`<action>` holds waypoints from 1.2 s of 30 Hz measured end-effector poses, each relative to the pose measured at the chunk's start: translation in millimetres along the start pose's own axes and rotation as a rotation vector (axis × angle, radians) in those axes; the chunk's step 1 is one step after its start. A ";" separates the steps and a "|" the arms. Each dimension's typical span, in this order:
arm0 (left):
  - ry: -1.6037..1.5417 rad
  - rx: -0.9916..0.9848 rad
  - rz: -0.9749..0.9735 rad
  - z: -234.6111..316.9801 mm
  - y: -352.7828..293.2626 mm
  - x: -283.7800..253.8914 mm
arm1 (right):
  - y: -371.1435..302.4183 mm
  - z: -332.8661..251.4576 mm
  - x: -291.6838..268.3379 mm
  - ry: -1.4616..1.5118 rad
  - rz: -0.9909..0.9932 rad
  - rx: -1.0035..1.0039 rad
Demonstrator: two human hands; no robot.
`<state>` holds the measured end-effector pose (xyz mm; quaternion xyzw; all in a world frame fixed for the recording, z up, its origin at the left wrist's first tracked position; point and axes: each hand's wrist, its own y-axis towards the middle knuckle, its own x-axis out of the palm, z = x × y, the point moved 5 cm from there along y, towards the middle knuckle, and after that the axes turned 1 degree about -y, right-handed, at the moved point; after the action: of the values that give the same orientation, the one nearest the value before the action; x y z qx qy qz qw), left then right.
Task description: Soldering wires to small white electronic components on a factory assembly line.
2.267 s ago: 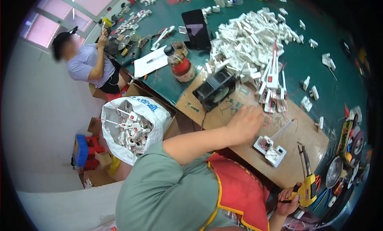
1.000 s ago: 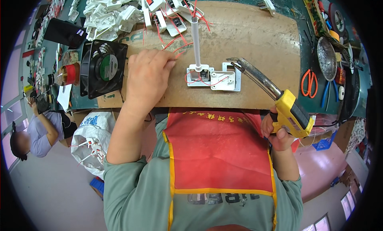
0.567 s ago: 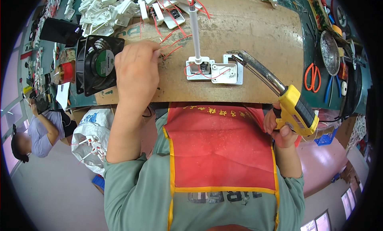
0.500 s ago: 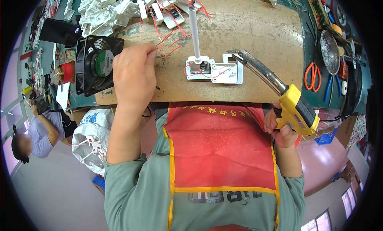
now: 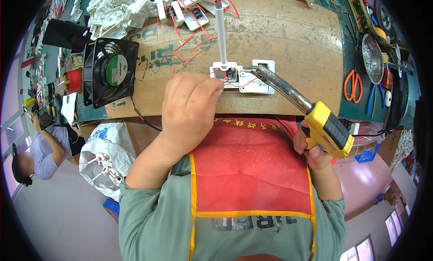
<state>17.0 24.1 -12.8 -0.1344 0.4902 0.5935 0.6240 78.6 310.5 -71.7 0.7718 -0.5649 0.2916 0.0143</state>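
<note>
At centre right, the right hand (image 5: 317, 157) clasped a soldering gun (image 5: 330, 129)
Mid-frame, the left hand (image 5: 190, 108) bent its fingers beside a white box (image 5: 232, 67), any hold impossible to tell

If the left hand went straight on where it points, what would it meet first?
Probably the open white housing at the white tube's foot, beside the left hand; from this view I can't tell whether they already touch.

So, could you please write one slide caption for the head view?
The right hand holds a yellow-and-black soldering gun, its tip over white plastic housings; the left hand is close by.
</note>
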 end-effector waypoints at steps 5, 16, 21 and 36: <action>0.031 0.006 0.054 6.6 1.1 1.9 | -4.1 8.6 -3.2 -0.004 -0.126 -0.017; 0.023 0.096 -0.040 13.1 -12.1 17.7 | -2.2 5.9 -2.1 0.008 -0.108 0.000; 0.073 0.082 -0.006 11.7 -18.7 14.2 | 0.0 3.6 3.2 -0.061 -0.001 0.060; -0.021 0.163 0.003 19.6 -32.2 16.3 | 10.9 4.5 -9.6 -0.044 -0.069 -0.152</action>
<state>50.9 40.3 -29.3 -0.0761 0.5306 0.5539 0.6370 69.1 313.3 -83.3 0.7937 -0.5585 0.2305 0.0705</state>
